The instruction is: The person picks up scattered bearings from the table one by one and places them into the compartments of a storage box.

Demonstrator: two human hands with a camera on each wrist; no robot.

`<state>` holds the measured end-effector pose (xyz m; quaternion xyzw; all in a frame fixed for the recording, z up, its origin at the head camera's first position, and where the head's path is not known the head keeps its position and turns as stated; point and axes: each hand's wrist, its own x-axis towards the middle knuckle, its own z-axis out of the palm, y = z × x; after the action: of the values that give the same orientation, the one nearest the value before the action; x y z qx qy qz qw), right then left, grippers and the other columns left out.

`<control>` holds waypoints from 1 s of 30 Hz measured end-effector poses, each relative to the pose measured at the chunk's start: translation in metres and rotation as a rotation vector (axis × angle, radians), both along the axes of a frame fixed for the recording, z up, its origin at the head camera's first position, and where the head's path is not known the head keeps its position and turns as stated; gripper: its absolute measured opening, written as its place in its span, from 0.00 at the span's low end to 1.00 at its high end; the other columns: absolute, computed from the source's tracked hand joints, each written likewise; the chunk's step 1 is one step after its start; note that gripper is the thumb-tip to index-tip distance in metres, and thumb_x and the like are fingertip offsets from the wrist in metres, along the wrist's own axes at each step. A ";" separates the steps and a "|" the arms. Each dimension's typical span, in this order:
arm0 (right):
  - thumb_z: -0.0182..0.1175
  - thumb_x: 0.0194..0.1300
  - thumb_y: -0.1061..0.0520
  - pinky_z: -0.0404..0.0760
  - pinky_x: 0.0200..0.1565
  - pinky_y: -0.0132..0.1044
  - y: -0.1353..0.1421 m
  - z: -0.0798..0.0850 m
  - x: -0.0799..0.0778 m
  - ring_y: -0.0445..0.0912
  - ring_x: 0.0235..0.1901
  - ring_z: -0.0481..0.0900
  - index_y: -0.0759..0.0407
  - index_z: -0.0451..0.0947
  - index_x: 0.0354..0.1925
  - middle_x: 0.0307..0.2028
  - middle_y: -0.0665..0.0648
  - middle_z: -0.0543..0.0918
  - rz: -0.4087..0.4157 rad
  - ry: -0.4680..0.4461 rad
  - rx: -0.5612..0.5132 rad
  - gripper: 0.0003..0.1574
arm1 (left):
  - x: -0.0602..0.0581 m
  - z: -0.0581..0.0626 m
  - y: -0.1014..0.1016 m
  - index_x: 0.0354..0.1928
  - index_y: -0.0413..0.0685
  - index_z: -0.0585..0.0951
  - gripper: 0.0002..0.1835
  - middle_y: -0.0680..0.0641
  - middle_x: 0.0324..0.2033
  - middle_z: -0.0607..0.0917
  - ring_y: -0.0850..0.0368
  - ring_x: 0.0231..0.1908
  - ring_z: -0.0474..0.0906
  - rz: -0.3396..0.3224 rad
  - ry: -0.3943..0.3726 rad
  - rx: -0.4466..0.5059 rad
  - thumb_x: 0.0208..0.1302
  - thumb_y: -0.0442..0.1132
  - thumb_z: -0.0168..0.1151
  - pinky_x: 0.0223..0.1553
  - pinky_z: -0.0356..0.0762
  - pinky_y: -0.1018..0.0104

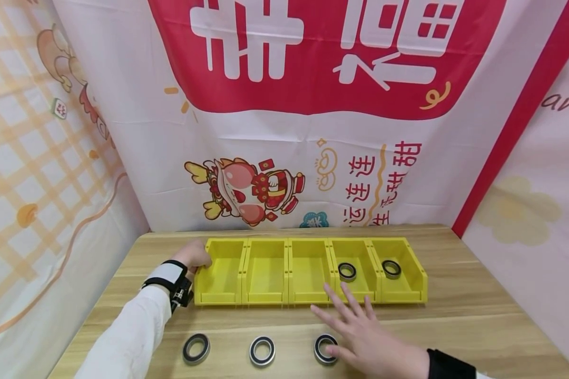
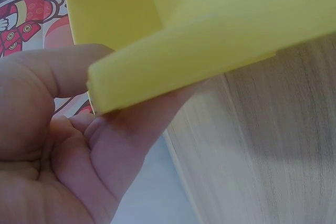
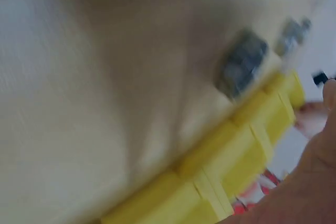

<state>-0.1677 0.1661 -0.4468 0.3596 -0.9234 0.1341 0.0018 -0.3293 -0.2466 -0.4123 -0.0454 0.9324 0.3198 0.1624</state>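
A white cloth backdrop with red printing hangs behind the wood-grain table, where a yellow bin row of five joined compartments stands near the cloth. At the row's left end, the left hand grips the outer side wall between thumb and fingers. In front of the row, toward its right half, the right hand is spread wide, grasping nothing. Its thumb overlaps the right bearing in the head view; whether they touch, I cannot tell. That one, the middle bearing and the left bearing lie spaced apart on the table before the row. Inside it, the fourth compartment from the left contains one bearing, the fifth another bearing. The right wrist view is blurred.
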 end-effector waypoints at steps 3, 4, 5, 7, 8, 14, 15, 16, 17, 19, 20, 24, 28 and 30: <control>0.46 0.70 0.35 0.44 0.54 0.80 0.001 -0.018 0.004 0.67 0.71 0.32 0.37 0.46 0.75 0.76 0.57 0.35 0.061 -0.093 -0.006 0.41 | 0.001 0.001 0.000 0.37 0.35 0.71 0.12 0.41 0.28 0.76 0.57 0.18 0.68 0.000 -0.002 0.006 0.47 0.25 0.54 0.20 0.69 0.69; 0.46 0.70 0.35 0.47 0.53 0.80 0.002 -0.024 0.005 0.69 0.71 0.35 0.39 0.47 0.75 0.76 0.59 0.38 0.088 -0.108 -0.012 0.41 | 0.001 0.001 0.001 0.37 0.35 0.71 0.11 0.42 0.28 0.76 0.57 0.17 0.67 0.000 -0.002 0.006 0.47 0.25 0.54 0.19 0.68 0.69; 0.46 0.70 0.36 0.49 0.52 0.80 0.003 -0.029 0.006 0.70 0.70 0.37 0.41 0.48 0.75 0.75 0.60 0.40 0.109 -0.126 -0.017 0.41 | 0.001 0.001 0.001 0.36 0.35 0.70 0.11 0.42 0.28 0.75 0.58 0.17 0.66 -0.003 0.000 0.006 0.47 0.25 0.54 0.19 0.68 0.69; 0.45 0.71 0.36 0.53 0.51 0.79 0.004 -0.039 0.007 0.71 0.69 0.41 0.43 0.49 0.75 0.75 0.60 0.43 0.139 -0.154 -0.015 0.40 | 0.002 0.001 0.001 0.35 0.35 0.70 0.10 0.42 0.27 0.75 0.58 0.16 0.66 -0.008 0.004 0.002 0.47 0.25 0.54 0.18 0.67 0.70; 0.44 0.71 0.36 0.54 0.50 0.79 0.005 -0.043 0.008 0.71 0.69 0.42 0.43 0.49 0.75 0.75 0.59 0.44 0.145 -0.170 -0.012 0.40 | 0.002 0.002 0.002 0.35 0.35 0.70 0.10 0.42 0.27 0.75 0.58 0.16 0.66 -0.009 0.007 0.002 0.47 0.25 0.54 0.18 0.67 0.70; 0.39 0.72 0.34 0.57 0.51 0.77 0.006 -0.060 0.007 0.66 0.70 0.48 0.39 0.48 0.75 0.75 0.55 0.48 0.134 -0.182 0.013 0.38 | 0.003 0.003 0.001 0.31 0.36 0.69 0.07 0.42 0.25 0.74 0.59 0.15 0.64 -0.013 0.014 0.006 0.47 0.24 0.53 0.17 0.66 0.71; 0.39 0.72 0.34 0.57 0.51 0.77 0.006 -0.061 0.006 0.65 0.70 0.49 0.39 0.49 0.75 0.75 0.55 0.48 0.131 -0.174 0.017 0.37 | 0.002 0.003 0.001 0.31 0.36 0.69 0.07 0.42 0.25 0.74 0.60 0.15 0.63 -0.012 0.013 0.006 0.47 0.24 0.53 0.17 0.65 0.71; 0.38 0.73 0.35 0.57 0.51 0.76 0.006 -0.062 0.006 0.65 0.70 0.50 0.39 0.49 0.75 0.75 0.55 0.49 0.129 -0.169 0.019 0.37 | 0.002 0.003 0.001 0.30 0.36 0.69 0.07 0.43 0.24 0.73 0.60 0.15 0.63 -0.010 0.012 0.006 0.47 0.24 0.53 0.17 0.65 0.71; 0.38 0.73 0.35 0.58 0.51 0.76 0.006 -0.062 0.006 0.65 0.70 0.51 0.39 0.49 0.75 0.75 0.55 0.50 0.131 -0.164 0.024 0.36 | 0.002 0.003 0.001 0.30 0.37 0.69 0.07 0.43 0.24 0.73 0.60 0.14 0.62 -0.008 0.011 0.004 0.47 0.24 0.53 0.16 0.64 0.71; 0.37 0.74 0.36 0.58 0.51 0.75 0.005 -0.062 0.005 0.65 0.70 0.52 0.39 0.50 0.74 0.74 0.56 0.51 0.133 -0.167 0.036 0.35 | 0.002 0.003 0.001 0.29 0.37 0.69 0.07 0.43 0.24 0.73 0.60 0.14 0.63 -0.008 0.010 0.001 0.47 0.24 0.52 0.16 0.65 0.71; 0.37 0.74 0.37 0.59 0.50 0.75 0.005 -0.060 0.005 0.65 0.69 0.52 0.39 0.51 0.74 0.74 0.56 0.52 0.137 -0.167 0.045 0.34 | 0.002 0.003 0.001 0.30 0.36 0.69 0.07 0.43 0.24 0.73 0.60 0.15 0.63 -0.007 0.008 -0.001 0.47 0.24 0.52 0.16 0.65 0.71; 0.40 0.75 0.41 0.65 0.51 0.71 0.003 -0.054 0.003 0.65 0.68 0.56 0.39 0.53 0.74 0.73 0.58 0.56 0.155 -0.138 0.090 0.33 | 0.002 0.002 0.002 0.31 0.35 0.69 0.07 0.42 0.25 0.73 0.59 0.15 0.64 -0.001 0.003 0.002 0.47 0.24 0.53 0.17 0.65 0.71; 0.51 0.71 0.46 0.73 0.52 0.61 -0.001 -0.045 0.004 0.63 0.65 0.63 0.44 0.58 0.72 0.69 0.61 0.64 0.184 -0.041 0.110 0.34 | 0.001 0.001 0.001 0.27 0.38 0.68 0.06 0.44 0.22 0.73 0.60 0.14 0.62 -0.009 0.007 0.007 0.46 0.24 0.52 0.17 0.64 0.71; 0.58 0.67 0.50 0.76 0.52 0.54 -0.005 -0.041 0.004 0.61 0.63 0.68 0.49 0.62 0.70 0.65 0.62 0.68 0.205 0.012 0.099 0.36 | 0.001 0.001 0.001 0.24 0.40 0.68 0.06 0.45 0.21 0.72 0.61 0.14 0.61 -0.015 0.009 0.010 0.46 0.24 0.51 0.17 0.63 0.70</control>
<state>-0.1640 0.1613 -0.4880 0.4528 -0.8872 0.0856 -0.0239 -0.3285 -0.2461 -0.4116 -0.0362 0.9318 0.3234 0.1606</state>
